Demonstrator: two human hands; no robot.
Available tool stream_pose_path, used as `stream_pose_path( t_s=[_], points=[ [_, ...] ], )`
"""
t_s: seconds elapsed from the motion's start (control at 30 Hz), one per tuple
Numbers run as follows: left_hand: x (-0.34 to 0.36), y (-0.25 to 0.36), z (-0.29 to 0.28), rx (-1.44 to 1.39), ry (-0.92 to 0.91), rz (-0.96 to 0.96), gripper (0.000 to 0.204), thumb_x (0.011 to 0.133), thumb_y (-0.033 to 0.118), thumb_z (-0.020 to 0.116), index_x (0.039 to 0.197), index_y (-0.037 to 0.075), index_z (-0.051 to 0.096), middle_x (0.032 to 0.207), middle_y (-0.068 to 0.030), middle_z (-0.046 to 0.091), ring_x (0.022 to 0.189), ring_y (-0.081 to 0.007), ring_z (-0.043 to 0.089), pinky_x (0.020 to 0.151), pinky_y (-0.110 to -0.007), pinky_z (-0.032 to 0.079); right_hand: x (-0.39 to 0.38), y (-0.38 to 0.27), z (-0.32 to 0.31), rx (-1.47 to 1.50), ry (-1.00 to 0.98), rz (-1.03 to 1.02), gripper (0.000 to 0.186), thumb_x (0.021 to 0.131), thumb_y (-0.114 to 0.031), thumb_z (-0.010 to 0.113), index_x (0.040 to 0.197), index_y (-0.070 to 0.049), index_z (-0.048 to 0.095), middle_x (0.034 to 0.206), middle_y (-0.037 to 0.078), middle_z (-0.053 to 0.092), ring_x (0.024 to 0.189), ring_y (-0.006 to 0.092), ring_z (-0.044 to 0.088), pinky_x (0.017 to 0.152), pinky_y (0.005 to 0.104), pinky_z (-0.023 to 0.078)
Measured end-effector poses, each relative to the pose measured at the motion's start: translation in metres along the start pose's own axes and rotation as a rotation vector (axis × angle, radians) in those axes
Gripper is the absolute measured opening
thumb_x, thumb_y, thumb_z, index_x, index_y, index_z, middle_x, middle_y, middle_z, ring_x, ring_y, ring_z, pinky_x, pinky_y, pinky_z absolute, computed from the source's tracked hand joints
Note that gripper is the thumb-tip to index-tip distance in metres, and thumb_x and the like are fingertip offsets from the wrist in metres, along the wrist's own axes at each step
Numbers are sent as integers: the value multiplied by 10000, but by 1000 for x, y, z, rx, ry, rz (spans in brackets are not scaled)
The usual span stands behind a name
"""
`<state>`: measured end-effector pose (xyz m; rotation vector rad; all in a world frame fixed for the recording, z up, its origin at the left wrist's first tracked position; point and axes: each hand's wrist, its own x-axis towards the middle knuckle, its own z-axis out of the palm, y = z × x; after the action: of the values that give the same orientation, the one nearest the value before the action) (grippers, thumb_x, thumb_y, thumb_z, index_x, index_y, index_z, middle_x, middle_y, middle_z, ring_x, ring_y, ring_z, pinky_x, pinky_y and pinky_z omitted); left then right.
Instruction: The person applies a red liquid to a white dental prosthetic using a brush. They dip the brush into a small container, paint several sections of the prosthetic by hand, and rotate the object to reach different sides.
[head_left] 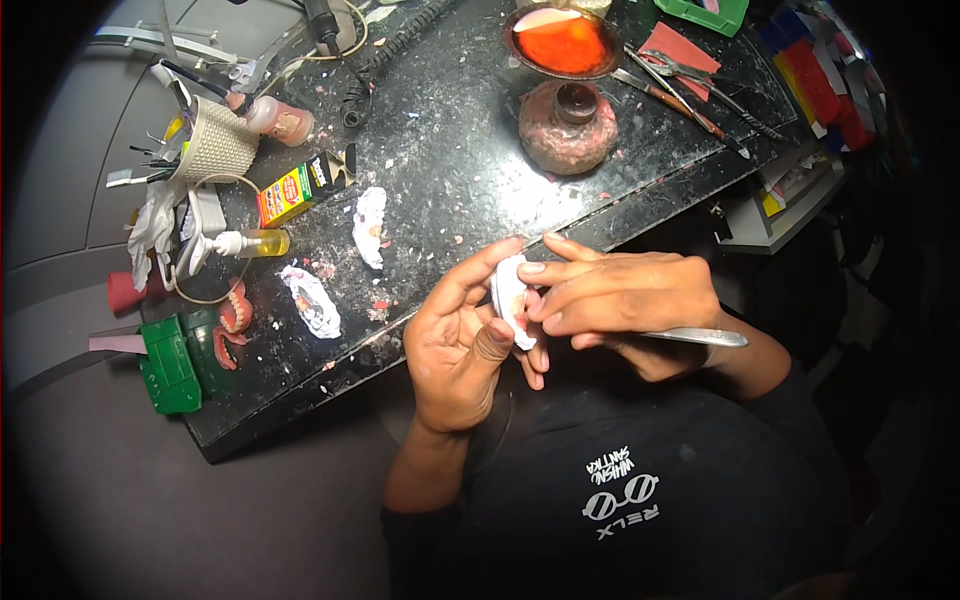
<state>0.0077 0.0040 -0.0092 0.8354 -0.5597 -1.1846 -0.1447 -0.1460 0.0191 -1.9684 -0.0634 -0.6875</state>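
Just over the table's near edge, my left hand [455, 345] holds a small white plaster-like piece [512, 300] with a pinkish-red patch, thumb and fingers closed about it. My right hand [630, 305] meets it from the right, its fingertips touching the patch. Lying through that hand is a slim tool with a metal handle [705, 337], which sticks out to the right; its working end is hidden by the fingers. Two similar white pieces [369, 228] [311, 302] with coloured middles lie on the table to the left.
A pan of red-orange wax [563, 45] stands behind a round, pink-crusted burner-like pot [568, 130]. Knives [690, 108] and pink sheets [680, 52] lie far right. Leftward are a box [292, 195], dropper bottle [258, 243], tool cup [222, 140], dentures [235, 312] and green holder [170, 368].
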Motion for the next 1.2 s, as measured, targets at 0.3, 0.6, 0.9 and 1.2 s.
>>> stream_pose_path(
  t_s=[0.3,0.6,0.9,1.2],
  points=[
    [0,-2,0,-13,30,2,651,966,211,663,1428,-131,357,1026,-167,620,704,-199,668,522,-280,573,0,4,-2,19,-18,-10,232,854,2,730,1086,20,724,1076,135,738,1141,318,674,1067,548,462],
    [2,-7,-4,-107,-36,13,643,989,237,623,1431,-135,341,1039,-191,618,693,-218,672,487,-287,581,-2,11,0,44,11,-32,193,875,-28,714,1065,2,724,1057,150,743,1126,366,674,1051,562,462],
    [4,-8,-9,-188,-51,-42,642,993,229,611,1436,-136,324,1079,-192,595,695,-235,676,484,-302,591,-6,17,1,83,15,-77,168,892,-95,722,1001,33,726,987,177,748,1109,413,673,1049,592,445],
    [10,-9,-9,-77,-1,85,579,978,111,612,1432,-98,318,1101,-227,577,938,-397,695,688,-379,634,-26,20,-42,217,535,216,342,1006,-361,575,964,-24,535,787,156,692,794,278,727,803,438,592]
  ],
)
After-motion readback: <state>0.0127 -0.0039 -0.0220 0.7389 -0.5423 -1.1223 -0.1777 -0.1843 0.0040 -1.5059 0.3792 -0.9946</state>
